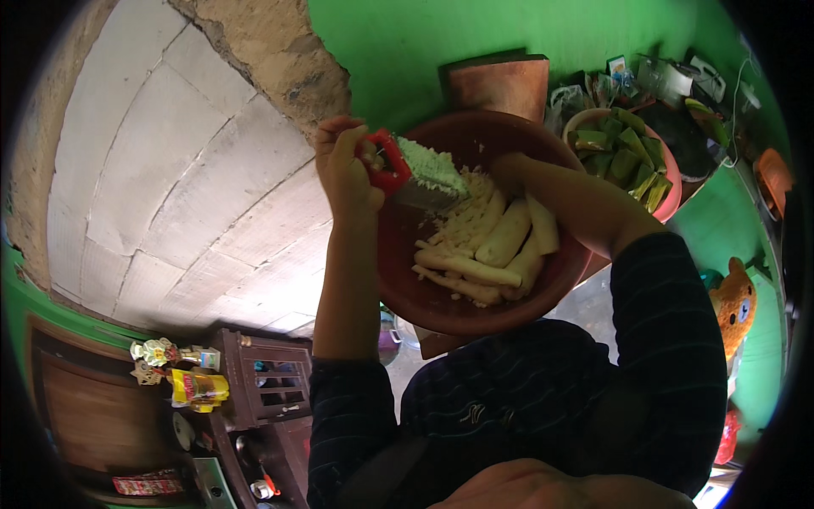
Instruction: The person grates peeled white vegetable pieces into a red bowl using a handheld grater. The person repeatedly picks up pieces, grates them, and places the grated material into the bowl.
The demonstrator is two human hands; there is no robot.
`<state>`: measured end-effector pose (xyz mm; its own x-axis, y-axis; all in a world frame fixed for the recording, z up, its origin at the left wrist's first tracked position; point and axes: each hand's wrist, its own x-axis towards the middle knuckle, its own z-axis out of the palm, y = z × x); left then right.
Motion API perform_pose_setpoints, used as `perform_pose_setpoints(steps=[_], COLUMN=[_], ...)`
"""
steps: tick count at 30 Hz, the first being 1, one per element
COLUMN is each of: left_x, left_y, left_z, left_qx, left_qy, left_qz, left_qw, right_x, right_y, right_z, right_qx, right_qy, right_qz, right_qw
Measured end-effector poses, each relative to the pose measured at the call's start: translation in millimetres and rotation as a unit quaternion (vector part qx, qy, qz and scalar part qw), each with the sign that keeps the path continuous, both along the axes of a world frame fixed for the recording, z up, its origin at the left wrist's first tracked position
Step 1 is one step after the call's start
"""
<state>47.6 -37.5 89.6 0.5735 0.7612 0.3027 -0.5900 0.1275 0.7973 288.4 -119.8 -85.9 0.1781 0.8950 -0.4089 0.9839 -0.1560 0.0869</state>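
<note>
My left hand (348, 167) is closed around the red handle of a metal box grater (431, 168), which is tilted over a large reddish-brown plastic basin (480, 321). Pale gratings cling to the grater's upper face. Inside the basin lie several peeled, whitish root pieces (503, 234), likely cassava, with a heap of grated shreds (459, 216) beside the grater's end. My right hand (509, 170) reaches down into the basin's far side, above the roots. Its fingers are in dark shadow, so what they hold or touch cannot be made out.
Right of the basin stands a pink bowl (673, 184) of folded green leaf pieces (626, 149). A copper-coloured board (499, 83) leans behind, near the green wall. Plastic bags and small goods crowd the back right. A dark wooden cabinet (273, 382) stands at lower left.
</note>
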Motion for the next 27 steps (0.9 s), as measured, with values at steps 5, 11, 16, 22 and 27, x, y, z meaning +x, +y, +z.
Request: perform_pose_setpoints(steps=[5,11,16,22,27], left_x=[10.7,4.7,2.6,11.3,17.0], left_y=[17.1,38.0,38.0,27.7,36.7], left_z=[-31.3,-64.5,-71.4,-76.9,-87.2], left_qx=[-0.023,-0.022,-0.07,0.058,0.122], left_qy=[0.038,0.066,0.009,0.096,0.109], left_qz=[0.008,0.023,0.057,0.081,0.179], left_qw=[0.999,0.997,0.996,0.99,0.97], right_x=[-16.2,-26.3,-51.9,-53.7,-61.6], right_y=[-9.5,-24.9,-32.9,-8.6,-13.0], right_z=[15.7,92.7,122.5,39.9,72.9], right_qx=[-0.008,0.261,0.327,0.271,0.231], right_qy=[-0.029,0.035,0.293,0.24,0.185], right_qz=[-0.036,-0.122,-0.2,-0.215,-0.11], right_qw=[0.999,0.957,0.876,0.907,0.949])
